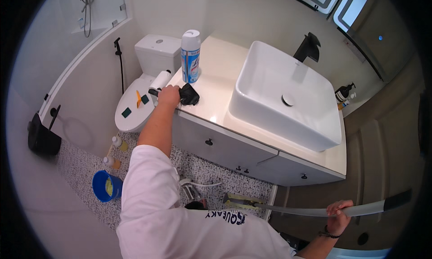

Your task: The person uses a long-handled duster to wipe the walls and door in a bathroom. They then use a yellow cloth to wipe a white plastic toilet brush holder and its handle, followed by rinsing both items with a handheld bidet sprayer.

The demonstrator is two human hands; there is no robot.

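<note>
My left hand (169,97) is closed at the left end of the white countertop (216,97), around a black tool whose exact kind I cannot make out. Its blocky black head (189,94) sticks out over the counter, and a short black end shows on the other side of my fist. Just behind stands a white and blue spray can (191,56). At the lower right, my right hand (339,209) wraps round the grey pole of a flat mop (306,211). The mop's yellowish-edged head (240,200) rests on the speckled floor by the doorway.
A white basin (288,97) with a black tap (308,47) fills the counter's right part. The toilet lid (130,106) bears small dark pads and an orange scraper. A blue bucket (107,186) and two bottles (119,143) stand on the floor.
</note>
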